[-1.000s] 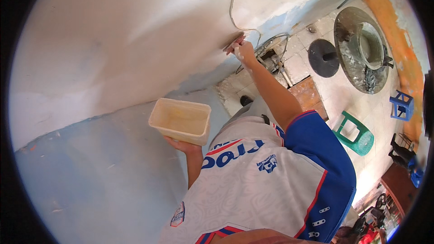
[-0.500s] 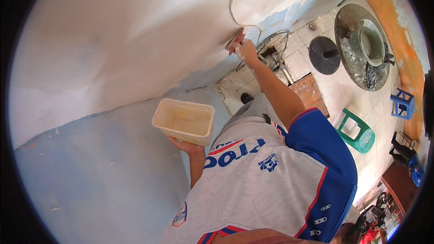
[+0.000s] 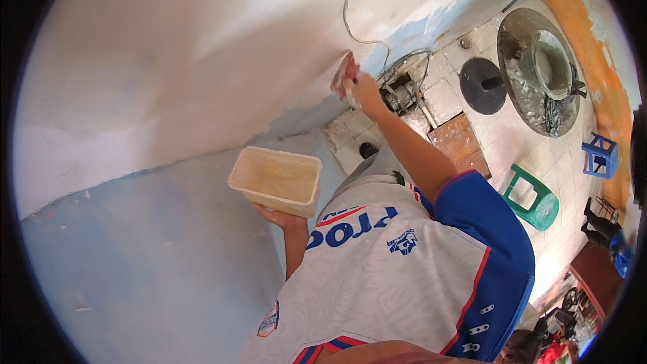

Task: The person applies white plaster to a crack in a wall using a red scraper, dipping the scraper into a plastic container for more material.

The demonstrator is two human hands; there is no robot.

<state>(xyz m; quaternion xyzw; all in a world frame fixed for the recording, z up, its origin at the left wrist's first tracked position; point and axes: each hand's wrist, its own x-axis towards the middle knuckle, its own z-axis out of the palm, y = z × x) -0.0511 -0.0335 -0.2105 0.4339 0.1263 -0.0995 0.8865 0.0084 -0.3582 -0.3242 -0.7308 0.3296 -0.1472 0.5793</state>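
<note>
My left hand (image 3: 283,220) supports an off-white rectangular plastic tub (image 3: 278,202) from beneath, its fingers curled under the base. The tub is tilted toward me, and pale residue coats its inside. Out along the wall, my right hand (image 3: 366,94) is closed round a reddish flat putty spreader (image 3: 344,75). Its blade is by the lower part of the whitish plastered wall (image 3: 202,61); whether it touches the surface I cannot tell. White smears show on the hand and the tool.
A cable (image 3: 346,13) runs down the wall to a pump-like machine (image 3: 400,94) in the floor. On the tiles stand a round tray (image 3: 529,104) with a bucket (image 3: 554,67), a black disc (image 3: 482,91), a green stool (image 3: 541,212) and a blue stool (image 3: 602,155). A light blue wall (image 3: 148,256) is at left.
My right hand has drawn slightly down and toward me with the spreader, whose flat face now shows more. My left hand and the tub have hardly moved.
</note>
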